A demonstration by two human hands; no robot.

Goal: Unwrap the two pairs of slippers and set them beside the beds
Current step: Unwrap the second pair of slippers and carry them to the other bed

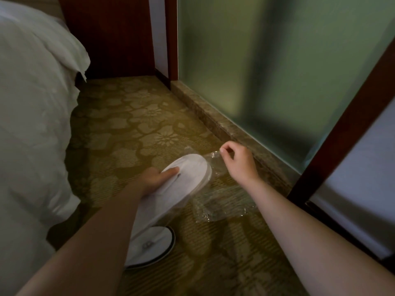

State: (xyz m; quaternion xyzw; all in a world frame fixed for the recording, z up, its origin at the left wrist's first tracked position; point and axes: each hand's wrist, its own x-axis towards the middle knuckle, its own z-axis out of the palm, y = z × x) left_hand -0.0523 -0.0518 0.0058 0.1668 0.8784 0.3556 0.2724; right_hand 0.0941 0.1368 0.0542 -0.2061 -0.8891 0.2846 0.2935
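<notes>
— Item one, your left hand [152, 180]: what does it hold?

— You grip a pair of white slippers [181, 180], stacked flat, thumb on top and fingers beneath. The toe end points away from you, above the patterned carpet [136, 124] and clear of it.

— Item two, your right hand [239, 163]?

— You pinch the clear plastic wrapper [222, 206] between thumb and fingertips, just past the slippers' toe. The wrapper hangs crumpled beneath your wrist, off the slippers except where it touches the toe end.

— Item three, the floor?

— Below your left forearm, a white shoe with a dark sole edge [154, 246] on the carpet; whether it is a slipper, I cannot tell.

— Item four, surroundings?

— The bed [32, 103], white linen, along the carpet's left edge. A stone sill [213, 118] along its right edge, frosted glass [267, 71] above it, and a dark wooden frame [342, 133] at the near right.
</notes>
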